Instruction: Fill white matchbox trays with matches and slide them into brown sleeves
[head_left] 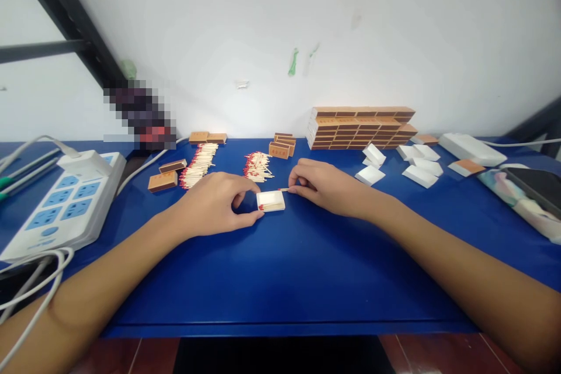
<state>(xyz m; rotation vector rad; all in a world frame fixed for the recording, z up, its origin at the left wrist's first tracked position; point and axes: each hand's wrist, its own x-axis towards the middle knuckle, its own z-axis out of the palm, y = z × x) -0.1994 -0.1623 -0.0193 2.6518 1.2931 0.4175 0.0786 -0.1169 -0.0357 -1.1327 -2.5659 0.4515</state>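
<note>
My left hand [219, 201] grips the left end of a white matchbox tray [276, 208] between thumb and fingers on the blue table. A few red-tipped matches [268, 207] lie along the near side inside it. Just right of the tray, my right hand [313, 186] pinches a single match [283, 189], which points toward the tray. Beyond the tray is a loose pile of matches [258, 167], heads mostly to the left. A longer row of matches [199, 165] lies behind my left hand, which partly hides its near end.
A stack of brown matchboxes [359, 128] stands against the wall. Several white trays [421, 174] lie at the right, near a phone [537, 187] and a white block-shaped device [473, 149]. A power strip [65, 204] with white cables occupies the left. More matchboxes [163, 182] sit by the match row.
</note>
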